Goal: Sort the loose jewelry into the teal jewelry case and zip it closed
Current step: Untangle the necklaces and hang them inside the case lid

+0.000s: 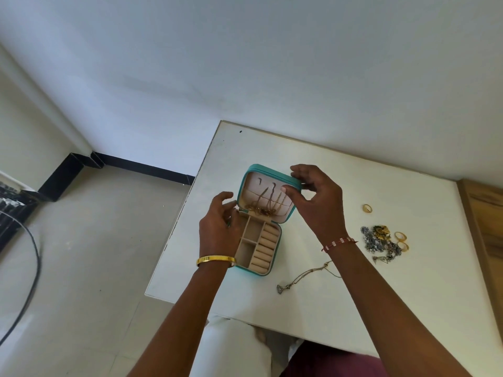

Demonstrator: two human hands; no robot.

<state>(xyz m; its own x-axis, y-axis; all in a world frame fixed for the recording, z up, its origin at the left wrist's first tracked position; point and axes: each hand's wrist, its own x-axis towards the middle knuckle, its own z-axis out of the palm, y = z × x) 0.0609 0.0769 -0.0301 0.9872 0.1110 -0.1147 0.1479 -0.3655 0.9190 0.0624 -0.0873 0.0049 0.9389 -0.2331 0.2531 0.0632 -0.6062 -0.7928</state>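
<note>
On white table (353, 308), square teal case (257, 270) open, beige lining

We see a matt white table top (326, 186), a teal jewelry case (258, 270) of smooth leather-like skin lined in soft beige cloth, glossy gold metal rings (400, 236), a dull silvery chain necklace (302, 277), and a wood-grain panel (487, 227).
</note>
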